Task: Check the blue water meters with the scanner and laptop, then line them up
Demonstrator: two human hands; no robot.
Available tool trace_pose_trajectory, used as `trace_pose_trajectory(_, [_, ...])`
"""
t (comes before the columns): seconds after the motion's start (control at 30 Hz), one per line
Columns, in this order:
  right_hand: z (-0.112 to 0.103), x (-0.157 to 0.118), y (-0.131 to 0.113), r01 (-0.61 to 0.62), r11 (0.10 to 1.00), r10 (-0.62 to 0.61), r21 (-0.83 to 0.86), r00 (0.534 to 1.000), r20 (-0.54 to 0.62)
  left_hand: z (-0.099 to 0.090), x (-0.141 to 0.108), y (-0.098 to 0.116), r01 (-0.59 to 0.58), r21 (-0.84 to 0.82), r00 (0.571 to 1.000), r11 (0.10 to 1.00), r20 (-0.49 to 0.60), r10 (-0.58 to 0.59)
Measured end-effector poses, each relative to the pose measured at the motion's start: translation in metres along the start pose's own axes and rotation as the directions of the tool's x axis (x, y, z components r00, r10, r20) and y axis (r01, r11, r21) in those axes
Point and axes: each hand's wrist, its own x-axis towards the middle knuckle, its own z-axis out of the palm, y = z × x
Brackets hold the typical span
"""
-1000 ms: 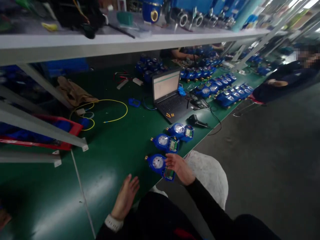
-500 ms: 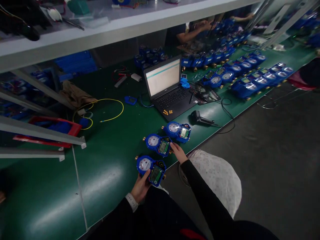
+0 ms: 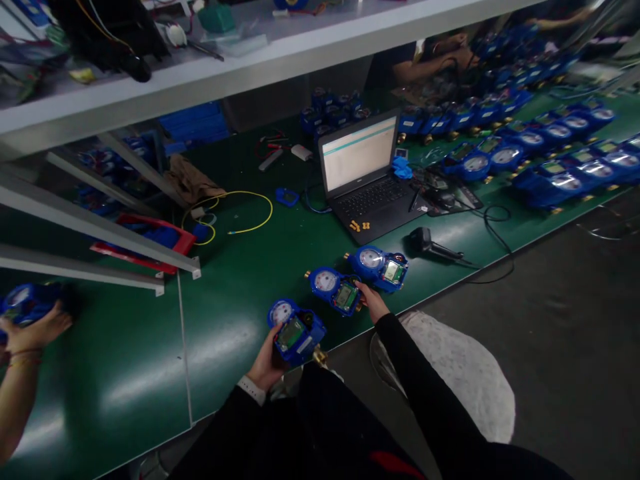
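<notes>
Meters along near edge of green bench, both my hands on them.

Left hand curled around nearest blue meter, tilting it off the surface so its display faces me; right hand fingertips pinching middle meter at its near corner (grip partly hidden), probably steadying it; third meter just beyond, untouched; laptop behind; another person's hand on a meter far left.

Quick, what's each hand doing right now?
Left hand: closed on the nearest blue meter.
Right hand: fingers touching the middle meter; grip unclear.
</notes>
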Motion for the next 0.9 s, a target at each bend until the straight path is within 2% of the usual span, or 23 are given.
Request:
trace_pose_trajectory(0.07, [-0.001, 0.002, 0.000, -0.010, 1.000, 0.010, 0.005, 1.000, -0.005, -0.004, -0.009, 0.016, 0.001, -0.107, 1.000, 0.994, 0.010, 0.001])
trace_pose_trajectory(0.17, [-0.002, 0.004, 0.001, -0.029, 1.000, 0.029, 0.006, 1.000, -0.007, -0.009, -0.019, 0.034, -0.068, -0.256, 0.998, 0.964, -0.001, 0.070])
trace_pose_trajectory(0.37, [0.000, 0.004, 0.004, -0.034, 0.999, 0.034, 0.002, 0.999, -0.023, -0.016, -0.032, 0.052, -0.123, -0.405, 0.991, 0.906, -0.005, 0.133])
trace_pose_trajectory(0.57, [0.011, -0.002, 0.012, -0.009, 1.000, 0.010, 0.026, 1.000, -0.022, -0.023, -0.039, 0.055, -0.138, -0.407, 0.989, 0.903, -0.014, 0.145])
trace_pose_trajectory(0.7, [0.016, -0.005, 0.017, 0.008, 0.999, -0.007, 0.035, 1.000, -0.026, -0.032, -0.036, 0.050, -0.236, -0.358, 0.971, 0.903, -0.067, 0.228])
trace_pose_trajectory(0.8, [0.019, -0.007, 0.015, 0.021, 0.999, -0.020, 0.026, 0.999, -0.032, -0.045, -0.034, 0.052, -0.348, -0.303, 0.937, 0.887, -0.110, 0.330])
trace_pose_trajectory(0.9, [0.021, -0.011, 0.012, 0.051, 0.999, -0.051, 0.011, 0.998, -0.027, -0.070, -0.035, 0.062, -0.498, -0.256, 0.867, 0.829, -0.155, 0.473])
